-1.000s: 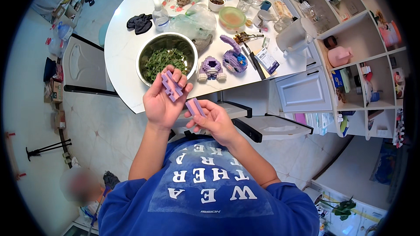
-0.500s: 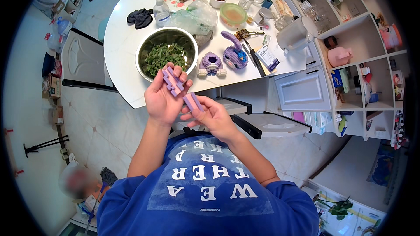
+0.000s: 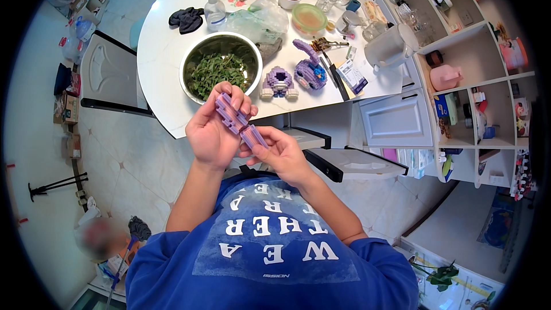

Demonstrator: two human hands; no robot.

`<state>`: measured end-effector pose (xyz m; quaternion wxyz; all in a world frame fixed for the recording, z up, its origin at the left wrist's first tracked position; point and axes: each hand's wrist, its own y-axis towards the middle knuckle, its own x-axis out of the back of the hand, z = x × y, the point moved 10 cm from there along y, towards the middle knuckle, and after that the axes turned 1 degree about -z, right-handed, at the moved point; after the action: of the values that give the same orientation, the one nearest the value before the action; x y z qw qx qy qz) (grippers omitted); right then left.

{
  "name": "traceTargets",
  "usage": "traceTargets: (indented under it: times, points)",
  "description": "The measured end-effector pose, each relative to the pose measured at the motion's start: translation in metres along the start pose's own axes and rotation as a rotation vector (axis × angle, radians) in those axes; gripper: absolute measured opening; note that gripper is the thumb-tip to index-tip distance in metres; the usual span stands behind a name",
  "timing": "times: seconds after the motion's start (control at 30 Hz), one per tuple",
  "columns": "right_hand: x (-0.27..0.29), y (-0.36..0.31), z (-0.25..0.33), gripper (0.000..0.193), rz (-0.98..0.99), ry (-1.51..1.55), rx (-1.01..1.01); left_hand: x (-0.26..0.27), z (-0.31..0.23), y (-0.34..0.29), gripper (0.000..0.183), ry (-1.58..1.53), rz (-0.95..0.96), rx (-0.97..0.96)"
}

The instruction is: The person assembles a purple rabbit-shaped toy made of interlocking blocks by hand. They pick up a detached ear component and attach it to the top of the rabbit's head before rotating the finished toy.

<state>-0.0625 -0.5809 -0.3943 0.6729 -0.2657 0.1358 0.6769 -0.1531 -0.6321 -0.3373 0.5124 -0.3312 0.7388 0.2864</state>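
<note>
In each grip (image 3: 210, 139) (image 3: 284, 155), one purple piece (image 3: 231, 116) (image 3: 252, 136).

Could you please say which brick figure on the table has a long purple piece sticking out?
The right brick figure; the left brick figure shows no such piece.

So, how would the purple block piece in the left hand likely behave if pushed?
The purple block piece seems stiff, its long edges looking straight in the left hand. Its angular shape suggests it would slide rather than roll. A hard push might break it apart, since its stepped edge looks built from small blocks.
</note>
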Motion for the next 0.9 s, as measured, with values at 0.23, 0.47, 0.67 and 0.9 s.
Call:
traceTargets:
  times: [0.23, 0.47, 0.67, 0.9]
  points:
    - [-0.003, 0.0, 0.004, 0.038, -0.013, -0.041, 0.029, -0.003, -0.003, -0.002, 0.022, -0.014, 0.027, -0.015]
    - [-0.006, -0.004, 0.01, 0.035, -0.056, -0.118, 0.053, -0.002, -0.002, -0.004, 0.022, -0.018, 0.02, -0.007]
    - [-0.007, -0.006, 0.012, 0.032, -0.071, -0.146, 0.088, -0.002, -0.001, -0.005, 0.021, -0.005, 0.022, -0.002]
    - [-0.006, -0.01, 0.011, 0.026, -0.084, -0.128, 0.088, -0.003, 0.004, -0.008, 0.021, 0.002, 0.027, 0.015]
